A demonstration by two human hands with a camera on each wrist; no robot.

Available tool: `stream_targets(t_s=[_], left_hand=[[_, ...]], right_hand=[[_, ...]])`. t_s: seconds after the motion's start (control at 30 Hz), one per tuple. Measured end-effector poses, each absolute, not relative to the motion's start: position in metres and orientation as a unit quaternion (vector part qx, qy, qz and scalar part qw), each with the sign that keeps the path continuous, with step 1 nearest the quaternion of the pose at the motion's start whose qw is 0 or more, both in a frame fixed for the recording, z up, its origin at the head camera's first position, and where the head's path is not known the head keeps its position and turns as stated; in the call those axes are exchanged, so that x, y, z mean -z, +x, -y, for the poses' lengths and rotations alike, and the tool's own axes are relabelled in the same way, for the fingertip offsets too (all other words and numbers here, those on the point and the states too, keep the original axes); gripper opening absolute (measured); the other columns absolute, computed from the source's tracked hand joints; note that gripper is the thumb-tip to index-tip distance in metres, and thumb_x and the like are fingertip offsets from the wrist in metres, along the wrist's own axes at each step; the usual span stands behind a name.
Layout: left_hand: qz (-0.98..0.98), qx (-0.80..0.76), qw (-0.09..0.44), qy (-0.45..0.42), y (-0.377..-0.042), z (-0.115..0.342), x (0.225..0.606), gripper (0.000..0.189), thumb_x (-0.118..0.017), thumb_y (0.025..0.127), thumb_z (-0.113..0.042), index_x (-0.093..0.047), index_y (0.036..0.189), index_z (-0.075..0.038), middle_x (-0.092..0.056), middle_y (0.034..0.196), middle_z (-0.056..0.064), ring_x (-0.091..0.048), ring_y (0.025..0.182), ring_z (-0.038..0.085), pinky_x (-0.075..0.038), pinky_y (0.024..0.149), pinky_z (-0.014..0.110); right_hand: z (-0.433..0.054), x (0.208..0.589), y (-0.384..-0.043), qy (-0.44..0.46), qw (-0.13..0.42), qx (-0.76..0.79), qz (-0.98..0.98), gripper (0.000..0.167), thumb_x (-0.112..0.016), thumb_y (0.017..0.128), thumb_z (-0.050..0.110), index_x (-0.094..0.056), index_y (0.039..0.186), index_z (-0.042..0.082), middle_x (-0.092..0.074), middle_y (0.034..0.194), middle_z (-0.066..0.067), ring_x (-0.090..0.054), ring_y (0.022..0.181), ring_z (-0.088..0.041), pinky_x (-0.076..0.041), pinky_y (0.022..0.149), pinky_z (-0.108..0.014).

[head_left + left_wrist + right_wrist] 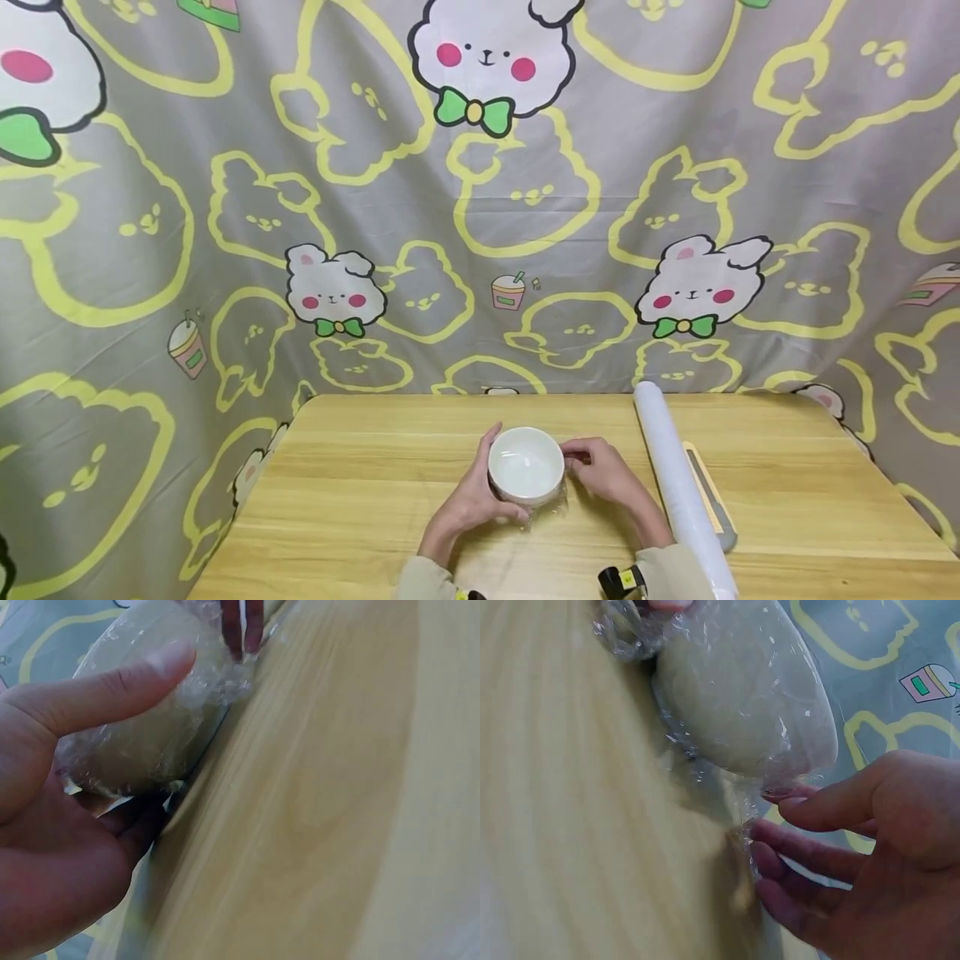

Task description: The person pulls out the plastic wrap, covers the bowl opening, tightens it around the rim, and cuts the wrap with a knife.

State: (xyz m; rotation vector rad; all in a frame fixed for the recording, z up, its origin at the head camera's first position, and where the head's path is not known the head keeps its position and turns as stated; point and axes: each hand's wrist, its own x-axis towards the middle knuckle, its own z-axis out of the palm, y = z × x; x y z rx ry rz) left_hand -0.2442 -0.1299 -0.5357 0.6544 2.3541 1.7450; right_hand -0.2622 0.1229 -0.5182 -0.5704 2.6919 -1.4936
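Observation:
A white bowl (527, 463) with clear cling film (727, 682) around its sides is in front of me, over the wooden table. My left hand (480, 492) grips its left side, with the thumb across the film at the near side and fingers reaching behind and under. In the left wrist view the film (217, 682) looks crumpled and bunched near the thumb. On the other side, my right hand (603, 471) pinches a loose edge of the film between thumb and forefinger, close to the rim. Its other fingers lie loosely bent beside the hanging film.
A long roll of cling film (678, 483) lies along the right of the table (360, 467), beside my right forearm. Just past it is a flat grey and orange strip (708, 496). A patterned grey curtain (480, 333) hangs behind the table's far edge.

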Motion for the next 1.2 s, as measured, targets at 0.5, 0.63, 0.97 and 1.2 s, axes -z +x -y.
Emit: stream_targets(t_s=[0.5,0.63,0.97,1.2], left_hand=[[-0.806,-0.553,0.003,0.21,-0.244,0.122,0.544,0.122,-0.097,0.054,0.005,-0.029,0.154,-0.012,-0.052,0.145,0.011,-0.053,0.129,0.032,-0.038,0.112,0.052],[-0.815,-0.539,-0.02,0.213,-0.242,0.12,0.543,0.119,-0.094,0.053,0.007,-0.031,0.153,-0.01,-0.055,0.142,0.011,-0.056,0.125,0.031,-0.042,0.108,0.047],[-0.81,-0.548,0.013,0.21,-0.243,0.12,0.538,0.131,-0.1,0.052,0.002,-0.022,0.157,-0.006,-0.051,0.146,0.013,-0.052,0.131,0.032,-0.037,0.114,0.051],[-0.799,-0.563,0.011,0.21,-0.243,0.119,0.54,0.128,-0.102,0.055,-0.007,-0.024,0.157,-0.007,-0.05,0.148,0.012,-0.05,0.133,0.034,-0.034,0.115,0.055]], right_hand=[[-0.116,0.517,-0.242,-0.23,0.114,0.572,-0.779,0.086,-0.08,0.071,-0.012,-0.036,0.145,-0.015,-0.056,0.132,-0.029,-0.059,0.119,-0.042,-0.051,0.102,-0.043],[-0.101,0.522,-0.239,-0.173,0.037,0.525,-0.833,0.085,-0.085,0.063,-0.014,-0.047,0.139,-0.006,-0.065,0.121,-0.017,-0.063,0.108,-0.029,-0.053,0.096,-0.043],[-0.09,0.521,-0.231,-0.145,-0.009,0.506,-0.85,0.083,-0.082,0.062,-0.02,-0.048,0.136,-0.005,-0.063,0.128,-0.024,-0.06,0.12,-0.039,-0.047,0.104,-0.055],[-0.097,0.515,-0.229,-0.147,0.015,0.512,-0.846,0.083,-0.083,0.064,-0.014,-0.049,0.14,-0.005,-0.064,0.126,-0.019,-0.061,0.112,-0.031,-0.051,0.099,-0.046]])
